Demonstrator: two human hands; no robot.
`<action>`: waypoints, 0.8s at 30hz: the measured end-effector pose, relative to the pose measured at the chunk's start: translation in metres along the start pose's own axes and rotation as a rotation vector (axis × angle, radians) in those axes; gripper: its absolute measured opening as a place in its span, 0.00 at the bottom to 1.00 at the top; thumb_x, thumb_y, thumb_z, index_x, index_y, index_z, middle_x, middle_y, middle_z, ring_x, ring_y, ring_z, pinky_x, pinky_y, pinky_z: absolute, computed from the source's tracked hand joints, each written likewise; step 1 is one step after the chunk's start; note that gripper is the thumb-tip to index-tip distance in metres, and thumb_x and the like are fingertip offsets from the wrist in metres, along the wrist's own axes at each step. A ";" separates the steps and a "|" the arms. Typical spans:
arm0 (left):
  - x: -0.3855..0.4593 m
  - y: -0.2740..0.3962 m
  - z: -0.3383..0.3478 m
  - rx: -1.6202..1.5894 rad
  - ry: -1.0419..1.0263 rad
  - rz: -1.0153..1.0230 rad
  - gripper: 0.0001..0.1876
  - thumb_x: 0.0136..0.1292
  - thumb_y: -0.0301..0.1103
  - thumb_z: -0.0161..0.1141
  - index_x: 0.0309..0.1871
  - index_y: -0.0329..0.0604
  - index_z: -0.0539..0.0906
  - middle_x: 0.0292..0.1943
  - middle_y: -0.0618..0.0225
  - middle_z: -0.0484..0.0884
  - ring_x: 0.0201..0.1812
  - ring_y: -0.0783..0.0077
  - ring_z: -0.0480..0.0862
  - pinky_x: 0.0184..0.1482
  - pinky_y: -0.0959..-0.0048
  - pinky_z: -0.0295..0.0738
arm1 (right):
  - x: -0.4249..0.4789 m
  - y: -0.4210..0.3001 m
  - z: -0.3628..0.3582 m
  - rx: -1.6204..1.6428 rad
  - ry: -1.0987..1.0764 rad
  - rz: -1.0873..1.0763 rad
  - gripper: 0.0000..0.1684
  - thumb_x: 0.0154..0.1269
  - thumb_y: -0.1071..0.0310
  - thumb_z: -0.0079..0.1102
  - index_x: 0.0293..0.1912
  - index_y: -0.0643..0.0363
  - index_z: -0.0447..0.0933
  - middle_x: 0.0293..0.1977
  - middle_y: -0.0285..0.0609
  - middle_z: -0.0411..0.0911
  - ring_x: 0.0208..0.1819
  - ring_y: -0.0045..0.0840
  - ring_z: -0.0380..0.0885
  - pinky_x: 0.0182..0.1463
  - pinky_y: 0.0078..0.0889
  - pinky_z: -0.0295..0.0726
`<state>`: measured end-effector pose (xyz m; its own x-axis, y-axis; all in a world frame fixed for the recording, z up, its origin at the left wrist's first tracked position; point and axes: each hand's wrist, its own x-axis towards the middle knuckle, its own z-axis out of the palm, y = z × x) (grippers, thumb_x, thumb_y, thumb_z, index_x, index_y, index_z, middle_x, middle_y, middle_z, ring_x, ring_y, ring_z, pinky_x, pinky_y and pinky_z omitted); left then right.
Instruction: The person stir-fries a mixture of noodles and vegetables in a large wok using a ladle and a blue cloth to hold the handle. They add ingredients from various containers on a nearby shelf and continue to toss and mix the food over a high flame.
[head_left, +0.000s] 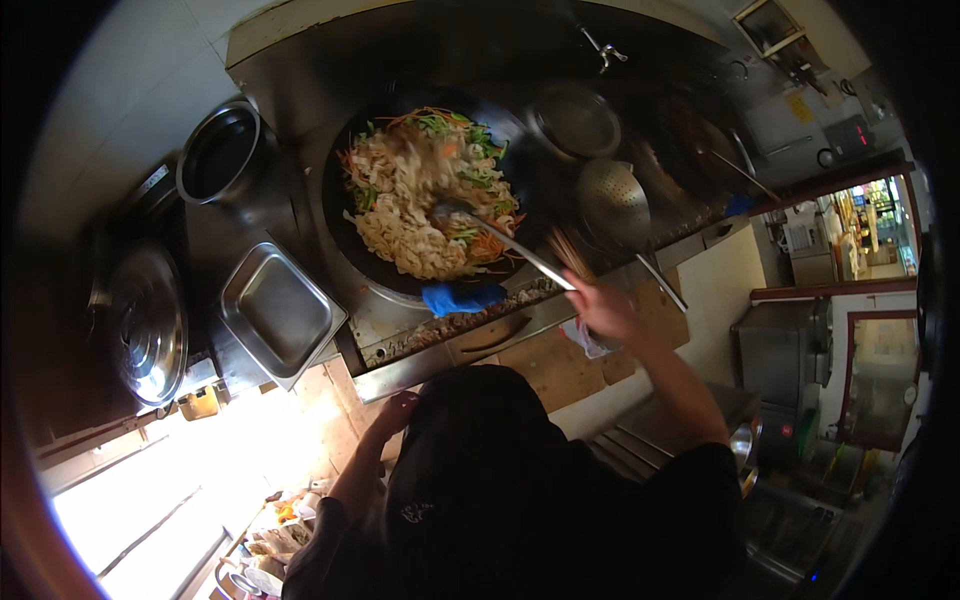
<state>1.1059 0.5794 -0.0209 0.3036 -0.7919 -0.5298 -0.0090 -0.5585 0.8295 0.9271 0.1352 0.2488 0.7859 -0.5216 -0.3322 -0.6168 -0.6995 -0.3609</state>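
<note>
My right hand (600, 307) grips the handle of a long metal wok ladle (517, 247), whose bowl is in the food. A large dark wok (341, 244) holds wide noodles (405, 225), carrot shreds and green vegetables; part of the food is blurred by motion. A blue cloth (457, 298) lies at the wok's near rim. My left hand (397, 412) hangs beside my body near the stove's front edge, away from the wok; its fingers are partly hidden, and I cannot tell if it holds anything.
Left of the wok are an empty rectangular steel pan (277, 311), a round metal pot (219, 154) and a domed lid (146, 322). To the right sit a perforated strainer (615, 199), a round metal bowl (576, 120) and a second wok (686, 150). A faucet (604, 51) is behind.
</note>
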 end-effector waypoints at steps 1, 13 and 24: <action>-0.005 0.006 0.005 0.005 0.021 0.019 0.12 0.71 0.37 0.57 0.47 0.40 0.86 0.45 0.61 0.85 0.46 0.66 0.83 0.48 0.68 0.77 | -0.002 0.043 0.006 -0.117 0.066 -0.034 0.26 0.75 0.55 0.52 0.69 0.49 0.69 0.18 0.46 0.77 0.18 0.41 0.75 0.25 0.44 0.75; 0.017 0.006 0.122 0.166 0.199 0.077 0.17 0.72 0.41 0.51 0.49 0.37 0.83 0.48 0.52 0.85 0.51 0.54 0.84 0.51 0.62 0.79 | 0.040 0.089 -0.004 0.093 -0.041 -0.183 0.28 0.73 0.56 0.52 0.69 0.47 0.68 0.34 0.58 0.82 0.35 0.51 0.81 0.39 0.49 0.79; -0.034 0.107 0.233 -0.126 0.530 -0.319 0.17 0.69 0.40 0.54 0.50 0.38 0.85 0.45 0.53 0.87 0.50 0.60 0.86 0.53 0.66 0.78 | 0.103 0.051 0.030 0.074 -0.021 -0.254 0.29 0.76 0.56 0.48 0.73 0.50 0.62 0.24 0.52 0.80 0.21 0.44 0.78 0.27 0.49 0.76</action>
<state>0.8728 0.4887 0.0447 0.7041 -0.3428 -0.6218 0.2621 -0.6884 0.6764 0.9748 0.0608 0.1698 0.9154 -0.3228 -0.2405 -0.4018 -0.7690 -0.4972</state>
